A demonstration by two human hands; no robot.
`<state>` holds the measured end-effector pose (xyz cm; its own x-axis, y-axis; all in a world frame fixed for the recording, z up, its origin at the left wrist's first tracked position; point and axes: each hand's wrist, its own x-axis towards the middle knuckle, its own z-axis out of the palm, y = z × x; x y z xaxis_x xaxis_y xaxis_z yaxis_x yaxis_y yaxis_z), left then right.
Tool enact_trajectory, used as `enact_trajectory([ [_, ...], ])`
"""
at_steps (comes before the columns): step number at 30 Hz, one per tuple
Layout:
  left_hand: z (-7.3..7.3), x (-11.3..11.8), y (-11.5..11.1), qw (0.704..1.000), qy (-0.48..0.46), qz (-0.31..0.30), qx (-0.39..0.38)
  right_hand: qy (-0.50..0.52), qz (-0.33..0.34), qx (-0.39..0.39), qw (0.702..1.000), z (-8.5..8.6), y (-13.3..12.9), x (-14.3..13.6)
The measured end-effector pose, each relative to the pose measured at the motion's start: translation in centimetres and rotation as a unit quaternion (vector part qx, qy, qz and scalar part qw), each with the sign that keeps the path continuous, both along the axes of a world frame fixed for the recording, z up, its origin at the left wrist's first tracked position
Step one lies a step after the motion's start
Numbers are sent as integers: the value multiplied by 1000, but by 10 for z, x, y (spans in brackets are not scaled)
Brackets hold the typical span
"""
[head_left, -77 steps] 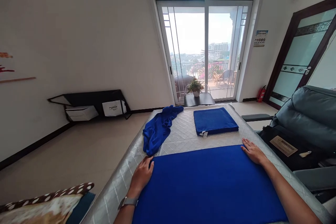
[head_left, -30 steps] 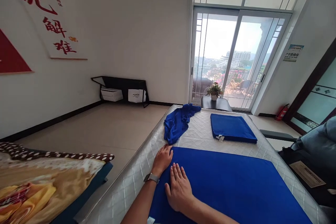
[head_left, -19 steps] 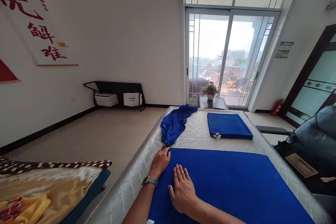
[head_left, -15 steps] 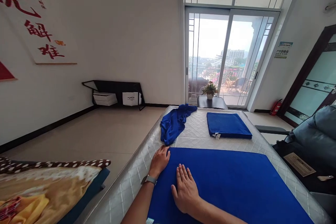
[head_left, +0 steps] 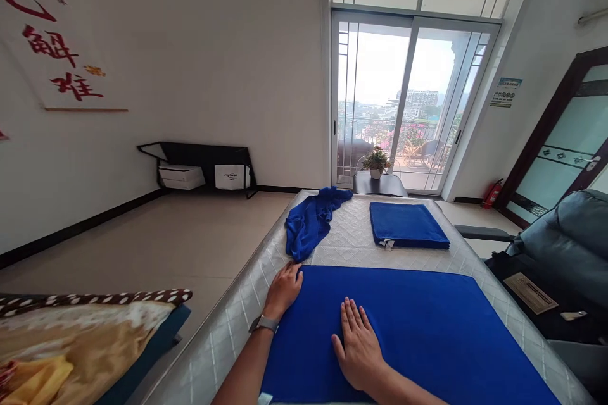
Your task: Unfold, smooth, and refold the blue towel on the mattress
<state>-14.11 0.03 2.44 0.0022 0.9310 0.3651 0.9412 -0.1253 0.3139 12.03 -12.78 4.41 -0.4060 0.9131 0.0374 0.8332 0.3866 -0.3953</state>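
A blue cloth (head_left: 418,329) lies spread flat on the pale quilted mattress (head_left: 228,335). My left hand (head_left: 285,288) rests on its far left corner, fingers stretched out, a watch on the wrist. Palm down on the cloth's left half, my right hand (head_left: 358,342) lies flat with the fingers extended. Just past my left hand is a crumpled blue cloth (head_left: 308,224). Farther off to the right sits a stack of folded blue cloths (head_left: 408,224) with white tags at its near edge.
Bedding (head_left: 95,342) with a dotted edge lies at lower left. A dark armchair (head_left: 570,247) flanks the mattress on the right. Beyond the far end stand a potted plant (head_left: 376,161) on a dark chair (head_left: 380,185) and sliding glass doors (head_left: 370,82). A black rack (head_left: 204,155) is by the wall.
My right hand has slid to the right across the spread cloth, staying flat. My left hand stays at the corner. The view has shifted slightly.
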Motion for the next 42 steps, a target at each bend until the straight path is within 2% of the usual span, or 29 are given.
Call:
enact_trajectory([
  [13, 0, -1, 1, 1000, 18, 2, -1, -46, -102, -22, 993, 3, -5, 66],
  [28, -3, -3, 2, 999, 15, 1, -31, -89, -207, -26, 974, -2, -12, 143],
  [42, -10, -7, 8, 999, 24, -8, -24, -96, -274, 45, 956, -31, -17, 221],
])
